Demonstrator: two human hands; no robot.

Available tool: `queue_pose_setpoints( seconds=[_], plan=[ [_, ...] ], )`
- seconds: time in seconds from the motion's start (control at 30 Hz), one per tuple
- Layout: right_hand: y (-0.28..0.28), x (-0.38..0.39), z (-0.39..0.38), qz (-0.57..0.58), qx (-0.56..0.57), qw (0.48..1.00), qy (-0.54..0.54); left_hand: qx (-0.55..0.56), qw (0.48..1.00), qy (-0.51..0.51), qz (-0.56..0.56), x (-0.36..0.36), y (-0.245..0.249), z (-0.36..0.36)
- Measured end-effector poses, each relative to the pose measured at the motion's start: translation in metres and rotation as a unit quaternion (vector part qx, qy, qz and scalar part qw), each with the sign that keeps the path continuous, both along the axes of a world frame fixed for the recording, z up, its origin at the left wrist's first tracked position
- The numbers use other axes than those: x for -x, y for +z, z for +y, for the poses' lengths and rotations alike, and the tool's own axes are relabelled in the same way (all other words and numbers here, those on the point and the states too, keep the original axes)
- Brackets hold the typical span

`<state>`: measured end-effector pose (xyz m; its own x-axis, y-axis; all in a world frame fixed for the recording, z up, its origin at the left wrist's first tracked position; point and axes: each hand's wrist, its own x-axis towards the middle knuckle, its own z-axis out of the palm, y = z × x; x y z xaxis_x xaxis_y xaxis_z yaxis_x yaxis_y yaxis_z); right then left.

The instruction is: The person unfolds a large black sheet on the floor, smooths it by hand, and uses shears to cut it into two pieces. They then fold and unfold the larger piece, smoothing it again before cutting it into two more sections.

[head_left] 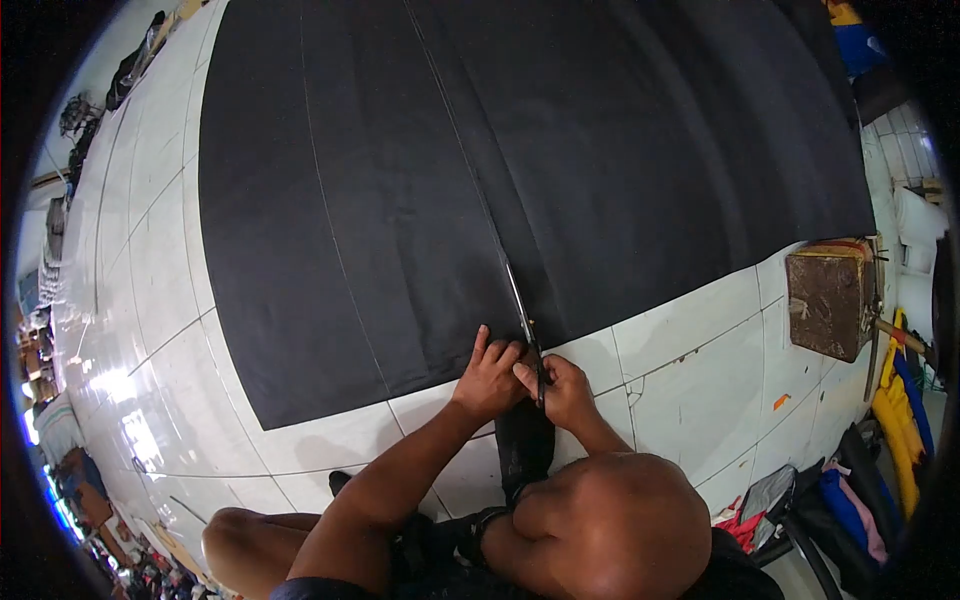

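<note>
A large sheet of black fabric [620, 170] lies spread over the tiled floor, with thin pale lines running along it. A pair of scissors [516, 297] rests at its near edge, blades pointing up along one of the lines. My right hand [565, 392] is closed round the scissors' handles, which the fingers partly hide. Just left of the blades, my left hand [488, 376] is at the fabric's near edge. Its index finger stretches forward while the other fingers bend over the cloth beside the scissors.
White floor tiles [690, 370] surround the fabric. A worn brown box-like block [828, 300] stands at the fabric's right corner, beside a wooden-handled tool [903, 337]. Yellow cloth [893, 425] and other coloured textiles lie at right. My bent knee [630, 520] is close below my right hand.
</note>
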<state>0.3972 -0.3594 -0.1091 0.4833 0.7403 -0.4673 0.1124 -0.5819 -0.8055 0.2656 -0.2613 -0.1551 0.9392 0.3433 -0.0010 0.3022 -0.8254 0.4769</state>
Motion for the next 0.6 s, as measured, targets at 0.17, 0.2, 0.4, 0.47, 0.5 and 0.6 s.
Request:
queue_pose_setpoints(
  seconds=[0.17,0.2,0.4,0.47,0.5,0.6],
  plan=[
    [0.010,-0.008,0.017,0.022,0.061,0.998,0.020,-0.045,0.999,-0.016,0.014,0.002,-0.003,0.000],
    [-0.003,-0.008,0.015,0.019,0.075,0.997,0.023,-0.055,0.998,-0.016,0.005,0.002,-0.005,0.000],
    [0.001,-0.010,0.034,-0.020,0.101,0.994,0.024,-0.026,0.999,-0.027,0.035,0.003,-0.002,0.001],
    [0.015,-0.014,0.045,-0.042,0.104,0.993,0.033,-0.026,0.999,-0.022,0.030,0.003,-0.003,0.000],
    [0.022,-0.017,0.050,-0.052,0.114,0.991,0.047,-0.026,0.999,-0.019,0.028,0.003,-0.004,0.000],
    [0.001,-0.020,0.049,-0.008,0.098,0.994,0.039,-0.032,0.999,-0.013,0.010,0.002,-0.003,0.000]
  ],
)
